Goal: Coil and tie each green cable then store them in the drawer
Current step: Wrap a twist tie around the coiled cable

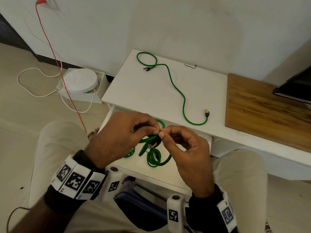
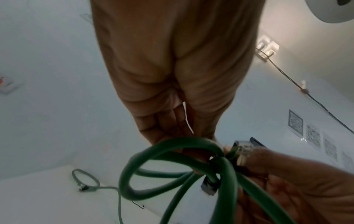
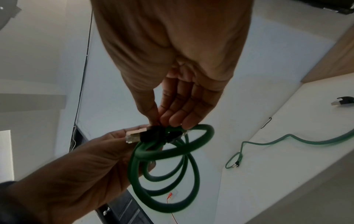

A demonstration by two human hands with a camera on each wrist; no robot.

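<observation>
Above an open white drawer (image 1: 134,172), the left hand (image 1: 117,137) curls around a coiled green cable (image 1: 149,142). The right hand (image 1: 188,148) pinches a thin tie at the coil. Another green cable (image 1: 176,88) lies uncoiled on the white table (image 1: 151,91).

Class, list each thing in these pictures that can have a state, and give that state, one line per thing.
Coiled green cable: looped, held in both hands, above the drawer.
Loose green cable on the white tabletop: uncoiled, untied.
Bundled green cables: coiled, lying in the drawer.
White drawer: pulled open.
Left hand: gripping the coil.
Right hand: fingertips pinching at the coil.
</observation>
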